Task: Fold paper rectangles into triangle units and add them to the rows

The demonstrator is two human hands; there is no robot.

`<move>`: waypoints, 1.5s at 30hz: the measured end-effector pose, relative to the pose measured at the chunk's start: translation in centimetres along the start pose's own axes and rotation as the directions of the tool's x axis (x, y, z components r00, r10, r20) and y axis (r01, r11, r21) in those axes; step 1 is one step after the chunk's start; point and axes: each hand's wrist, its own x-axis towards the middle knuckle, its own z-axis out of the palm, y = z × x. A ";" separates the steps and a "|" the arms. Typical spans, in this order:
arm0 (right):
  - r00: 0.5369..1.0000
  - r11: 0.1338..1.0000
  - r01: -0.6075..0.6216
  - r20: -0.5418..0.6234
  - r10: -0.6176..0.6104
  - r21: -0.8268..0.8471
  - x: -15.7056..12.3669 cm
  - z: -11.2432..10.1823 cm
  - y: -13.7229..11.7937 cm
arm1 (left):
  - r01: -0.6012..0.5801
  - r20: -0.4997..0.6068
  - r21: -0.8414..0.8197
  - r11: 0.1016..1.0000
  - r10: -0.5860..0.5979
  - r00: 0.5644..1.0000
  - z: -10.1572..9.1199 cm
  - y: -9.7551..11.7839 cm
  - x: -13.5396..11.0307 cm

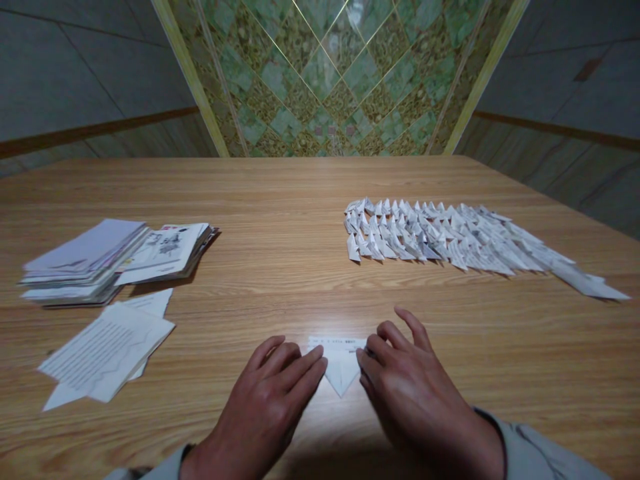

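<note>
A small piece of printed white paper (341,373), folded with a triangular point toward me, lies on the table between my hands. My left hand (280,383) has its fingers together, with the fingertips pressing on the paper's left side. At the right edge, my right hand (410,377) grips the paper with curled fingers and thumb side, while its outer finger sticks up. The thumbs are mostly hidden beneath the hands. Beyond the right hand, folded paper boats (400,230) stand packed in several rows.
On the left sit a tall stack of papers (85,257) and a lower pile with a printed picture (170,250). Loose printed sheets (107,350) lie nearer to me. The wooden table (260,280) reaches a green tiled wall (330,80) at the back.
</note>
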 end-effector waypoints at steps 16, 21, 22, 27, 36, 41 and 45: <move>0.999 0.999 0.021 -0.035 -0.019 0.048 0.4 0.7 -1.1 | 0.022 0.101 0.127 0.992 -0.035 0.994 1.1 0.6 0.7; 0.997 0.997 -0.073 -0.013 0.074 0.030 0.2 0.0 -0.2 | 0.067 0.064 0.147 0.987 -0.077 0.995 0.7 0.1 -0.2; 0.997 0.996 -0.081 -0.009 0.081 0.024 0.2 -0.1 0.0 | 0.073 0.063 0.155 0.985 -0.084 0.995 0.6 0.0 -0.4; 0.992 0.993 -0.119 0.035 0.118 0.020 0.1 -0.5 0.4 | 0.070 0.087 0.214 0.974 -0.090 0.992 0.2 -0.7 -1.1; 0.986 0.990 -0.131 0.115 0.124 0.054 0.8 -1.0 0.5 | 0.067 0.065 0.106 0.992 -0.074 0.995 -0.6 -1.6 -1.4; 0.983 0.984 -0.168 0.091 0.163 0.052 1.4 -0.4 0.5 | 0.148 0.072 -0.172 0.974 -0.137 0.988 -0.8 -1.7 1.9; 0.974 0.972 -0.217 0.080 0.211 0.085 1.5 -0.3 0.7 | 0.292 0.222 -0.223 0.930 -0.244 0.944 -0.1 -1.7 3.8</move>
